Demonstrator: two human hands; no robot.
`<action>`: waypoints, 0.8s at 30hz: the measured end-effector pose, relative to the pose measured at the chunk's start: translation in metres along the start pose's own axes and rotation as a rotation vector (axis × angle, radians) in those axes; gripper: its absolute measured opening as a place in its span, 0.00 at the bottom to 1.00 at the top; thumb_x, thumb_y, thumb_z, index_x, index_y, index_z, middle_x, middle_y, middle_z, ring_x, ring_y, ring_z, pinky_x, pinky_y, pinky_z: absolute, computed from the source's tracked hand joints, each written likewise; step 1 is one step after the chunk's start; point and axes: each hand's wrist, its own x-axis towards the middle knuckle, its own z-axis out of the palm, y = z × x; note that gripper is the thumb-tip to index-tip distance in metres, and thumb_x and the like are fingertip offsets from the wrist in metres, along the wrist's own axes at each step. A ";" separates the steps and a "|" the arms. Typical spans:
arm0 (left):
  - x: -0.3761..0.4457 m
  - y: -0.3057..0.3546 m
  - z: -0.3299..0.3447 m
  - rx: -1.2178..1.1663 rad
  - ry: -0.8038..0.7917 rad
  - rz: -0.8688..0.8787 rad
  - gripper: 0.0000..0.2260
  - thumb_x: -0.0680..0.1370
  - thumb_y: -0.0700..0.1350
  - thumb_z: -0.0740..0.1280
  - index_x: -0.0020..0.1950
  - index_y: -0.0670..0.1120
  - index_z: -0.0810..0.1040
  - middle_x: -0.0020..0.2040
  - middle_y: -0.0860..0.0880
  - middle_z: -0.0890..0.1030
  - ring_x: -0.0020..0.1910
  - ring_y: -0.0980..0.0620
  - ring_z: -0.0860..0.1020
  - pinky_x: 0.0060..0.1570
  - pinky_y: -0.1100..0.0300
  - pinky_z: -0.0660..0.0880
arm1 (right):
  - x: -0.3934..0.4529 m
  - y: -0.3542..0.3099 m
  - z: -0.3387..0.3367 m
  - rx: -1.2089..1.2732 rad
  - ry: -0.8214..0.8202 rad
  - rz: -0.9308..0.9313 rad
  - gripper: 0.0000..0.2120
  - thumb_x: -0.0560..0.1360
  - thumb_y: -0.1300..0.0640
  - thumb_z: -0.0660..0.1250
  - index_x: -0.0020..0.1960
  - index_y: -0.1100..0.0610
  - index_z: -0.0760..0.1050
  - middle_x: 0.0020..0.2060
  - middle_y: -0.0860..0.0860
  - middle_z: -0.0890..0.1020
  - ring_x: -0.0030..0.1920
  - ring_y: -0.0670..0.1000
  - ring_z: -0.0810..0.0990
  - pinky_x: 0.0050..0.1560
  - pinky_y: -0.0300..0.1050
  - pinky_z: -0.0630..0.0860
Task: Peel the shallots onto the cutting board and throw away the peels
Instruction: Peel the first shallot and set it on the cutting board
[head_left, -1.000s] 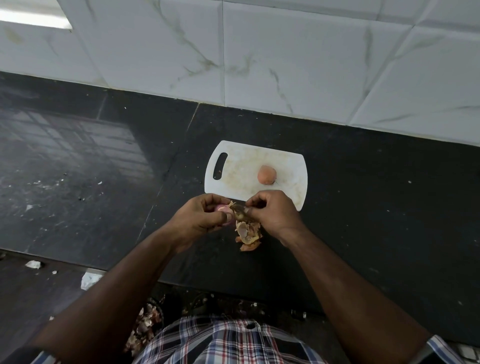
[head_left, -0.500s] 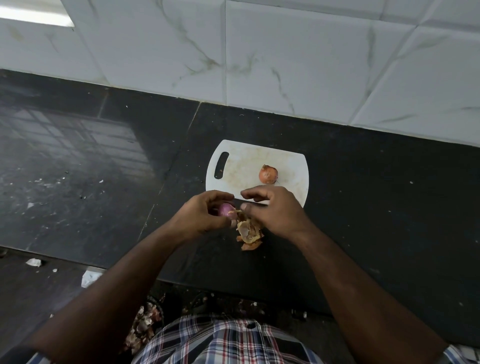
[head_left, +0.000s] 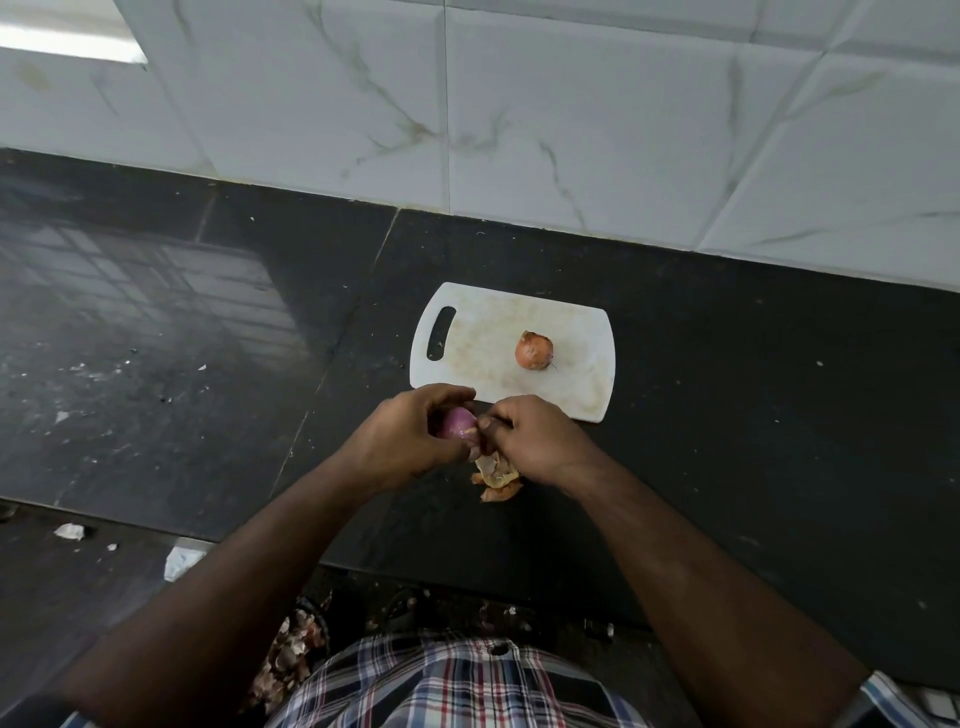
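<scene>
My left hand (head_left: 402, 441) grips a purple, partly peeled shallot (head_left: 456, 422) just in front of the white cutting board (head_left: 483, 338). My right hand (head_left: 535, 441) pinches at the shallot's right end, thumb against it; what it holds there is hidden. A small heap of brown peels (head_left: 496, 475) lies on the black counter under my hands. A second shallot (head_left: 533, 351), still in its orange-brown skin, sits on the board's right half.
The black stone counter (head_left: 753, 415) runs to a white marble-tiled wall (head_left: 571, 114). Crumbs and white flecks dot the counter at left (head_left: 67, 415). Below the counter edge, a container of peels (head_left: 291, 654) shows by my checked shirt.
The shallot in my left hand shows more bare purple flesh. My hands have shifted slightly toward the board, and the loose peel that hung from my fingers now lies on the heap.
</scene>
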 end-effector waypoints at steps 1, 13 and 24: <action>0.000 0.000 0.000 0.017 -0.003 0.002 0.30 0.70 0.47 0.78 0.71 0.51 0.75 0.60 0.56 0.82 0.58 0.61 0.80 0.61 0.57 0.79 | 0.001 0.000 -0.001 -0.010 -0.006 0.013 0.12 0.82 0.51 0.62 0.49 0.55 0.81 0.42 0.51 0.85 0.44 0.51 0.83 0.49 0.53 0.80; 0.006 0.001 0.004 0.251 0.122 -0.071 0.16 0.73 0.50 0.75 0.60 0.51 0.83 0.49 0.55 0.84 0.46 0.58 0.79 0.37 0.73 0.67 | -0.006 -0.004 0.007 -0.188 0.222 -0.133 0.08 0.79 0.52 0.65 0.50 0.52 0.83 0.41 0.49 0.84 0.44 0.50 0.81 0.43 0.47 0.77; 0.003 -0.020 -0.004 -0.107 0.008 -0.139 0.20 0.71 0.46 0.79 0.63 0.49 0.81 0.54 0.54 0.84 0.52 0.58 0.82 0.54 0.65 0.78 | -0.005 0.002 -0.016 -0.254 0.323 -0.186 0.10 0.79 0.52 0.68 0.55 0.52 0.85 0.51 0.50 0.82 0.52 0.50 0.78 0.51 0.48 0.77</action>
